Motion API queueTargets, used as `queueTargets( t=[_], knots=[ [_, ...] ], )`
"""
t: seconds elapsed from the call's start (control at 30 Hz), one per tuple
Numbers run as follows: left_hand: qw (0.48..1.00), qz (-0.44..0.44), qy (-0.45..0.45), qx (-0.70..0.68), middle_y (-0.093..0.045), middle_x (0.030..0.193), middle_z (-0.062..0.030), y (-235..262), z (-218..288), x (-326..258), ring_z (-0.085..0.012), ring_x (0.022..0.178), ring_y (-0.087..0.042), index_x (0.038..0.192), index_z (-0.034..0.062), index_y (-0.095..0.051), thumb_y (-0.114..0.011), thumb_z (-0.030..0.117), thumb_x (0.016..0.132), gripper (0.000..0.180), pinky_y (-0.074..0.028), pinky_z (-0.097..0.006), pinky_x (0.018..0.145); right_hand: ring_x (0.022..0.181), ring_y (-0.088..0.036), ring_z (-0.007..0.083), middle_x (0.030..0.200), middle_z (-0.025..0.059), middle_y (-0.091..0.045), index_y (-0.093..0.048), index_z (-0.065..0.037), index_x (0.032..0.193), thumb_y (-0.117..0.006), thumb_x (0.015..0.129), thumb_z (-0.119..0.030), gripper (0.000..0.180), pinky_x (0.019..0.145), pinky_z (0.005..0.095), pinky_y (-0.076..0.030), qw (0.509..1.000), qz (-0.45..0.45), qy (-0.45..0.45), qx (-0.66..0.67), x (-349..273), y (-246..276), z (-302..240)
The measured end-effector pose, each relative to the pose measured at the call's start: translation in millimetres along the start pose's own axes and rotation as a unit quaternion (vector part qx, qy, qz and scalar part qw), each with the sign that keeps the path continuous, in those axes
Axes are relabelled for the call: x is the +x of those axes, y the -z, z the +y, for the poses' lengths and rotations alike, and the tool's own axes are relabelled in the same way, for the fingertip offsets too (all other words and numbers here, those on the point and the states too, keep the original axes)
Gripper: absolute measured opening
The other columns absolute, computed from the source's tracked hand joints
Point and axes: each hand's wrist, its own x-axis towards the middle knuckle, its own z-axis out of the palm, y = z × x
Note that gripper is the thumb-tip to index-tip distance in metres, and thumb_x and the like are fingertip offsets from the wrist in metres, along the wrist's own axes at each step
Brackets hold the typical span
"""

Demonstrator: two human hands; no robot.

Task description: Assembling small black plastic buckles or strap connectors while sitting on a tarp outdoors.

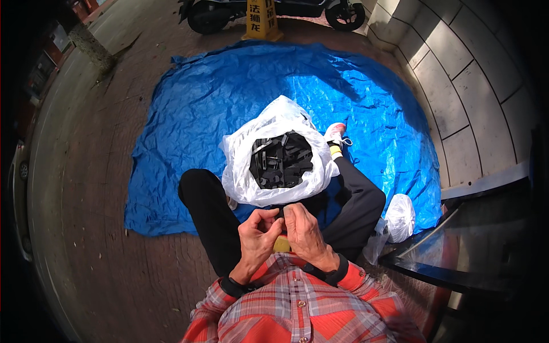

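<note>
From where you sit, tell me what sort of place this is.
Probably an outdoor pavement beside a building. A blue tarp is spread over brick paving, a parked scooter stands beyond it, and a tiled wall runs along the right.

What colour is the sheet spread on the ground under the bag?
Blue; the tarp shows clearly in the head view.

One blue tarp (229,103) lies on the brick ground. Two white plastic bags: a large open one (246,171) between the knees, and a small one (400,217) at the person's right. The large bag holds many black parts (280,163), too jumbled to count. Two hands show, the left hand (258,233) and the right hand (303,230), with one small black piece (281,213) between them. One yellow sign (262,20) and one scooter (274,8) stand beyond the tarp. One white shoe (336,133) shows.
</note>
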Motion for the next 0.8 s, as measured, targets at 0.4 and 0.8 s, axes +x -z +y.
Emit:
queueTargets(
  t=[0.4,0.8],
  knots=[
    [0.989,-0.071,-0.045,-0.117,-0.06,0.072,-0.0041,-6,5,-3,-0.0062,0.057,-0.053,0.097,0.0002,-0.052,-0.062,0.004,0.081,0.02,-0.039,-0.018,0.05,0.045,-0.041,0.003,0.061,-0.0009,-0.049,-0.049,-0.002,0.081,-0.046,0.093,-0.025,0.026,0.039,0.0187,-0.033,0.91,-0.032,-0.253,0.326,-2,4,-6],
    [0.961,-0.076,0.092,-0.25,-0.053,0.07,-0.0028,2,-5,-2,-0.0041,0.049,-0.037,0.087,0.0032,-0.05,-0.057,0.014,0.086,0.013,-0.027,-0.019,0.044,0.045,-0.044,0.0045,0.055,-0.0011,-0.047,-0.049,-0.002,0.079,-0.05,0.091,-0.02,0.021,0.041,0.0198,-0.036,0.988,0.007,-0.07,0.139,-6,2,-4]
  ],
)
